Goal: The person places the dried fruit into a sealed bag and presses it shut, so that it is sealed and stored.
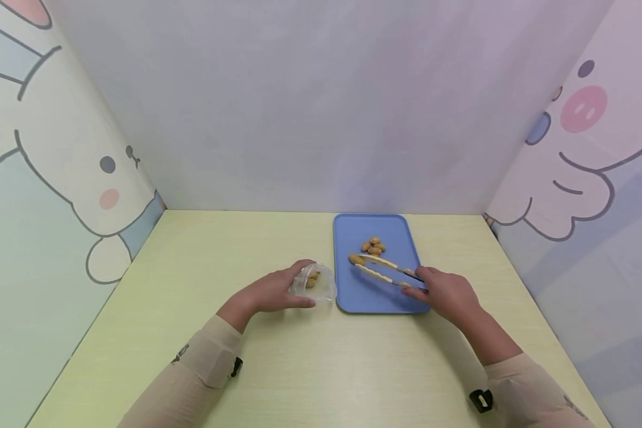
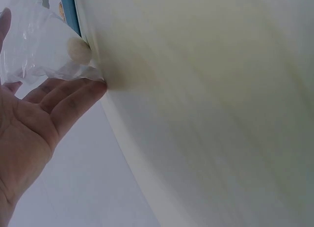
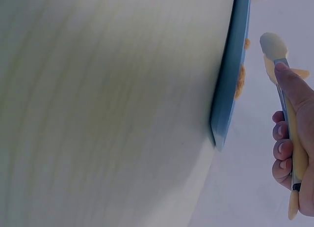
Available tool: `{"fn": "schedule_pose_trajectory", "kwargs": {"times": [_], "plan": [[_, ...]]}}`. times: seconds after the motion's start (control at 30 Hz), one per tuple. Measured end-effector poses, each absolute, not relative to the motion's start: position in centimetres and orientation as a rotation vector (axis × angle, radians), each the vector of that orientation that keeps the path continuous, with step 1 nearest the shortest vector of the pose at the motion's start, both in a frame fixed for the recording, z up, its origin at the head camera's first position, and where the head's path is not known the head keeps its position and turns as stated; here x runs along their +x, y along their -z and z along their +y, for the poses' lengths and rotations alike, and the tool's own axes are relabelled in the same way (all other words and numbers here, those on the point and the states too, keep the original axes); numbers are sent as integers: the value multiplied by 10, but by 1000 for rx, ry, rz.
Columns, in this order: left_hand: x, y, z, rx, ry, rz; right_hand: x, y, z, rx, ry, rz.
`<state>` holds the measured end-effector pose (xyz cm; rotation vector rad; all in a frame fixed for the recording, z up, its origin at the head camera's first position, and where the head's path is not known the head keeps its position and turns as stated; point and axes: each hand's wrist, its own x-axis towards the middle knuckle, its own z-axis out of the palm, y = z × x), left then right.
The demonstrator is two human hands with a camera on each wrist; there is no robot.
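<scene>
While the left hand [image 1: 271,291] holds a clear bag [image 1: 326,290], the right hand [image 1: 452,295] grips tongs [image 1: 387,263], a nut [image 1: 354,259] at their tips. More nuts [image 1: 374,251] lie on a blue tray [image 1: 364,301].

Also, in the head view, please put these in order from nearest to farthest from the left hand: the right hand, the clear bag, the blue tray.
1. Clear bag: between the left hand's thumb and fingers, touching it.
2. Blue tray: its nearer edge lies just right of the bag.
3. Right hand: at the tray's right side, holding tongs.
</scene>
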<state>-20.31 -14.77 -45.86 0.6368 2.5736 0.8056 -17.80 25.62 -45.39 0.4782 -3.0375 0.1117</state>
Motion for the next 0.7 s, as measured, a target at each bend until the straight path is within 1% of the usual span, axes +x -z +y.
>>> {"fn": "schedule_pose_trajectory", "kwargs": {"times": [0.7], "plan": [[-204, 459, -147, 647, -794, 2581, -167, 439, 241, 620, -103, -2859]]}}
